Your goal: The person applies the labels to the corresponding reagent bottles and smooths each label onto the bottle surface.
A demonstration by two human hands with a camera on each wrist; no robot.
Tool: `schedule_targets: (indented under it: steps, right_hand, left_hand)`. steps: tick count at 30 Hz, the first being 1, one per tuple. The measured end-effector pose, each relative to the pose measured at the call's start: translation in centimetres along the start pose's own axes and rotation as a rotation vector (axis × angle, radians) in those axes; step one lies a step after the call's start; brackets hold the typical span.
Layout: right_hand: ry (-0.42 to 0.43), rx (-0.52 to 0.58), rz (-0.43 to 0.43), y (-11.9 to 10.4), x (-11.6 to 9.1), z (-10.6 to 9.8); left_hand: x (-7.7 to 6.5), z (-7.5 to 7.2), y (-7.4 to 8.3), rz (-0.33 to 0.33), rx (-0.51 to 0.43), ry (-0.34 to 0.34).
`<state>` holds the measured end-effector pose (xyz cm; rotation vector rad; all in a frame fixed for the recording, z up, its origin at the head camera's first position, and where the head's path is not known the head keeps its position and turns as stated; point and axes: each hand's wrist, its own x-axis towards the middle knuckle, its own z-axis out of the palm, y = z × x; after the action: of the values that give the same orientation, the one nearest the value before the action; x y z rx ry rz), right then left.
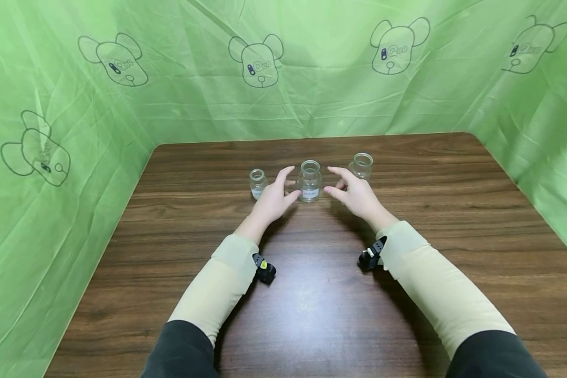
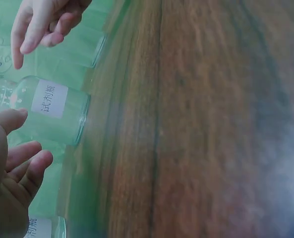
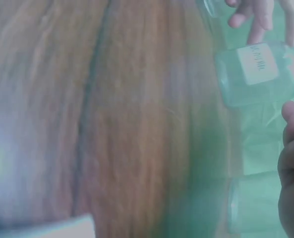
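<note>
Three clear glass jars stand upright in a row on the table. The middle jar [image 1: 310,181] is the largest and carries a white label with printed characters [image 2: 50,98]. My left hand [image 1: 275,198] is just left of it, thumb and forefinger spread and the thumb tip right at its lower side. On the other side my right hand [image 1: 354,195] is a little apart from the glass, thumb and forefinger parted toward it. Behind my left hand is a small labelled jar [image 1: 257,181], partly covered. The right jar [image 1: 362,164] stands behind my right hand, its lower part hidden.
The brown wooden table [image 1: 307,315] reaches back to a green cloth [image 1: 312,105] with bear-head outlines, which also hangs at both sides. Small black cameras are strapped to both wrists over pale sleeves [image 1: 231,273].
</note>
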<state>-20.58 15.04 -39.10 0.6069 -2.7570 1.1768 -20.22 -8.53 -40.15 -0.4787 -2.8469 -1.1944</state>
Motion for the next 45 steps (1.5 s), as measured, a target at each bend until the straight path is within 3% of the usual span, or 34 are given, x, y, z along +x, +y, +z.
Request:
schedule_targets:
  steps: [9, 17, 26, 31, 40, 45]
  right_hand:
    - [-0.077, 0.002, 0.06, 0.3, -1.3, -1.6]
    - [-0.122, -0.007, 0.072, 1.2, -2.3, -2.4]
    - [-0.142, -0.045, 0.065, 2.0, -3.3, -2.9]
    - [-0.195, -0.071, 0.055, 2.7, -4.4, -3.6]
    - [-0.288, -0.065, 0.087, 3.7, -6.3, -4.5]
    - [-0.324, -0.081, 0.058, 4.1, -7.4, -5.1]
  left_hand:
    - [-1.5, -0.6, -0.3, 0.043, -0.023, -0.017]
    - [-2.5, -1.2, -1.0, 0.004, -0.039, -0.017]
    - [-3.2, -1.4, -1.9, 0.011, -0.025, -0.04]
    - [-3.7, -1.9, -2.4, -0.013, -0.046, -0.072]
    - [-4.3, -2.6, -3.0, -0.025, -0.044, -0.074]
    - [-4.6, -3.1, -3.6, -0.043, -0.058, -0.065]
